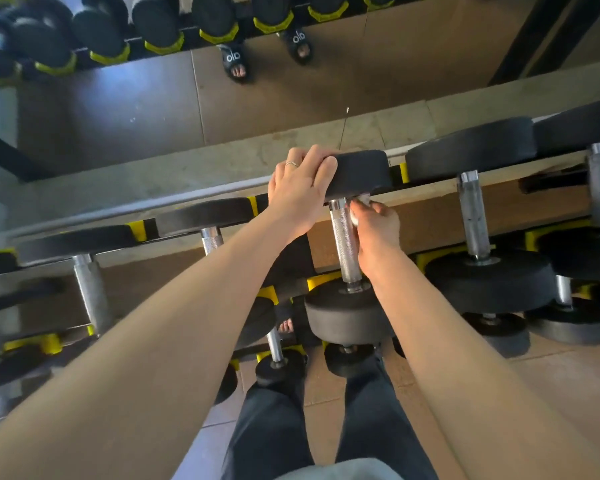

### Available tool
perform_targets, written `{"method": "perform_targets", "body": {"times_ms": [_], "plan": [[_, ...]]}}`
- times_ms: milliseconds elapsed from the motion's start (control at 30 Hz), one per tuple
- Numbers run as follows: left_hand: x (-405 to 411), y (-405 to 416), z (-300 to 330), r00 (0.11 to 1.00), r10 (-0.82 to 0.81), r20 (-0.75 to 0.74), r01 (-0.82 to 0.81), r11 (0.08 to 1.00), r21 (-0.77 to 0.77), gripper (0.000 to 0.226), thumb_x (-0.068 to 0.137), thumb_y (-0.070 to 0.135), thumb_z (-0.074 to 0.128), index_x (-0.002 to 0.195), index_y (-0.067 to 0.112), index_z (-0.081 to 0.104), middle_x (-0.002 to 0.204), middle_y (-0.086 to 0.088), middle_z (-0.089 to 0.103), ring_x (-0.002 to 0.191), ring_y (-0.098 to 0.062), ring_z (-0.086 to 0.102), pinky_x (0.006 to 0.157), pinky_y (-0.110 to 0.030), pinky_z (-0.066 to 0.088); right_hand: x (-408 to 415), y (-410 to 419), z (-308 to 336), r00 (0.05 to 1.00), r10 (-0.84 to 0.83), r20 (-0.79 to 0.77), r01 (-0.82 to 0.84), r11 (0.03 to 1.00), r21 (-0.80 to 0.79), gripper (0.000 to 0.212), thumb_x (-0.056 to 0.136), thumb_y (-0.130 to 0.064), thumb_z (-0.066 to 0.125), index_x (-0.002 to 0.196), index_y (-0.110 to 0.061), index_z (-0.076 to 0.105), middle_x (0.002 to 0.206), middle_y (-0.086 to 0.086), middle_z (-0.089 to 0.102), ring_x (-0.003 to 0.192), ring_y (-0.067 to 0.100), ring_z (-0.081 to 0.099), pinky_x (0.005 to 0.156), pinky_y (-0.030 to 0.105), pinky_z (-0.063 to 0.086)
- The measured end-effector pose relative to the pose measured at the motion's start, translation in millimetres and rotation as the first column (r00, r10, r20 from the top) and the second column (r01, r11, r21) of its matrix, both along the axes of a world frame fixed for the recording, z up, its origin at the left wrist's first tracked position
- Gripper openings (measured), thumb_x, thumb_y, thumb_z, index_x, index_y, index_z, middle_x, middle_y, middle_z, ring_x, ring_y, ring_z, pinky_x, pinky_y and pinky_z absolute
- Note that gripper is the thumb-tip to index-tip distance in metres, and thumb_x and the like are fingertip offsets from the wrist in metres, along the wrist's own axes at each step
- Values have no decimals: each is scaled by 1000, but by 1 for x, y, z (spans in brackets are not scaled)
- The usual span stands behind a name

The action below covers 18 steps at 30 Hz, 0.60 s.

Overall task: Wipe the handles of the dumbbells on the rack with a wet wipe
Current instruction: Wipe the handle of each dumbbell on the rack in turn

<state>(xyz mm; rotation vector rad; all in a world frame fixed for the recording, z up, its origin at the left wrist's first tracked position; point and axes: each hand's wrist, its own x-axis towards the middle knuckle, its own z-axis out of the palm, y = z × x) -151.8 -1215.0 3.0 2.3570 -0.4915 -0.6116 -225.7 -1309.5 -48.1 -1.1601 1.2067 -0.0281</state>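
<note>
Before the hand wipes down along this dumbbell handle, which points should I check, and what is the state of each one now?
1. Left hand steadies the far weight head: ok, the fingers lie over its edge.
2. Wet wipe is in the right hand: ok, pinched at the fingertips.
3. Wipe touches the handle: ok, at its top end near the head.
4. Wipe wraps all around the handle: cannot tell.
5. Handle below is free for the stroke: ok, bare down to the near weight head.

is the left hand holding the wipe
No, the left hand rests on the dumbbell's far weight head; the right hand holds the white wipe at the handle.
</note>
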Motion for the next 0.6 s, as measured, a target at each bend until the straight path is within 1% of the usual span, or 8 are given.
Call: {"method": "perform_targets", "body": {"times_ms": [33,100,167,233,333,433,500,600], "plan": [[-1,-1,2,1000,13,2,-13,1000,6,30,108,34,27,128,31,48,118,5,37,120,-24,36,109,-44,31,1,2,0,1000,24,2,-24,999,-39,5,94,-23,62,97,-25,59,98,-6,63,102,19,61,97,38,49],[-4,-3,3,1000,26,13,-26,999,19,30,108,32,28,130,30,49,123,1,39,121,-25,36,110,-45,31,0,4,-2,999,54,-6,-54,989,-141,18,94,-21,61,111,-16,62,107,-3,66,101,16,61,98,36,49],[-5,-4,3,999,51,2,-51,999,8,31,108,31,29,130,29,50,125,-2,41,121,-26,36,109,-45,31,-4,12,-4,994,107,-15,-106,934,-342,15,94,-23,61,103,-13,67,101,0,70,90,9,63,93,31,53],[-5,-5,3,995,98,-24,-98,995,-10,31,107,34,27,126,31,52,120,-1,40,116,-26,37,106,-45,33,-15,20,-2,978,210,16,-161,793,-587,14,93,-24,63,97,-13,71,94,0,74,80,5,63,83,20,54],[-5,-7,2,993,105,-53,-106,994,-18,31,107,36,26,125,32,51,115,1,38,115,-25,36,106,-44,33,-36,20,-3,872,486,59,-211,482,-850,15,88,-14,71,103,-12,72,99,0,75,92,10,69,89,24,54],[-5,-6,3,996,91,-19,-91,996,-4,36,106,37,28,129,25,54,115,3,41,119,-29,37,107,-44,32,-36,13,6,665,746,-42,-220,141,-965,19,85,-13,73,104,-13,73,104,2,74,102,17,67,98,33,51],[-5,-6,4,996,90,-19,-90,996,-5,36,106,37,28,128,25,54,110,9,42,119,-29,37,107,-45,32,-28,5,9,549,804,-226,-224,-120,-967,19,87,-17,71,106,-12,73,108,5,73,108,22,63,100,38,49],[-5,-5,2,996,81,-44,-81,997,-6,30,108,35,26,122,30,52,108,8,36,115,-25,36,105,-41,33,-26,-13,2,332,709,-622,-324,-534,-781,35,82,-17,74,115,-8,68,120,10,67,118,28,55,99,43,47]]}}
